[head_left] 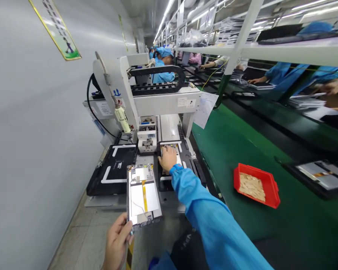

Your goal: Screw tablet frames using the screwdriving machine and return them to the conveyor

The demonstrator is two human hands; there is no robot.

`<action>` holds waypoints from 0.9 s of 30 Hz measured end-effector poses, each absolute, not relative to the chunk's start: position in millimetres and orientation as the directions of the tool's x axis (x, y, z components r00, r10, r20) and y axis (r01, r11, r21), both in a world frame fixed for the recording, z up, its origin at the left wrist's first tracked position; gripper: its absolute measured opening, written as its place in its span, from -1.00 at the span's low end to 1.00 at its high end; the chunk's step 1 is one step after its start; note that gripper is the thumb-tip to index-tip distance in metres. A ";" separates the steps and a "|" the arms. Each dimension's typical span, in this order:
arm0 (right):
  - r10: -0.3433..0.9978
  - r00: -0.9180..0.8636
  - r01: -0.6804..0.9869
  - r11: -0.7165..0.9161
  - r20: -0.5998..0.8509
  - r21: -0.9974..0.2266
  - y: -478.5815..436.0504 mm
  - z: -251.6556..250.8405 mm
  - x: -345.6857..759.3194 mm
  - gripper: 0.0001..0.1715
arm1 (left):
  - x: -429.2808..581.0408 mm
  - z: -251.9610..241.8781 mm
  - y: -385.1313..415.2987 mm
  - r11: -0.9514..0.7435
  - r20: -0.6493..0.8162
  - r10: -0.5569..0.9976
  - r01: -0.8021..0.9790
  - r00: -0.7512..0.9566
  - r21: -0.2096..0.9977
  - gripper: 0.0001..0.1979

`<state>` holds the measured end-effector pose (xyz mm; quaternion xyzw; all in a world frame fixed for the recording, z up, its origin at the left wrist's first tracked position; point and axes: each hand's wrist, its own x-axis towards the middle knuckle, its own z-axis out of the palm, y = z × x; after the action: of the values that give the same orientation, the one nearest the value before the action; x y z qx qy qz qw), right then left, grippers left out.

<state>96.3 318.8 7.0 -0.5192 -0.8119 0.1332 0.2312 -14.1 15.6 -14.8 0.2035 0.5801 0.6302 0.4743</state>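
Observation:
My left hand (119,238) grips the bottom left corner of an opened tablet (141,176), held tilted in front of the machine. Its battery, circuit board and a strip of amber tape are exposed. My right hand (169,158), in a blue sleeve, reaches forward onto a second opened tablet (178,159) lying in the right black fixture (165,185). Fingers bend over the upper part of that tablet, with the thumb at its left side; the hand hides much of it. Beside it, the left black fixture (121,161) has white corner guides and holds no tablet.
A white gantry machine (166,105) stands over the fixtures, with a cable chain on top. To the right, a red tray (270,187) of small tan pieces sits on the green bench (242,228). Another opened tablet (323,174) lies farther right. Co-workers in blue sit beyond.

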 end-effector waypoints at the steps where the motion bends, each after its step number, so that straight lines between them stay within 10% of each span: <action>1: 0.911 -0.338 0.787 0.411 0.237 -0.460 324.7 3.6 86.2 -0.43 | -16.0 -15.7 15.9 0.121 -0.314 0.815 -0.387 -0.487 0.914 -0.58; 14: 0.981 -0.109 0.465 0.192 0.159 -0.864 377.9 36.2 173.1 -0.55 | -9.6 -24.2 132.9 0.040 -0.201 0.897 -0.381 -0.394 0.924 -0.66; 27: 0.964 0.188 0.017 0.188 0.188 -0.982 309.1 102.1 359.2 -0.30 | 18.4 -23.8 233.8 0.130 -0.088 0.967 0.167 -0.237 0.977 -0.73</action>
<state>359.2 309.1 102.1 -0.4954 -0.4953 0.4008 0.5904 18.4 233.8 -23.8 0.4542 0.6245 0.4782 0.4185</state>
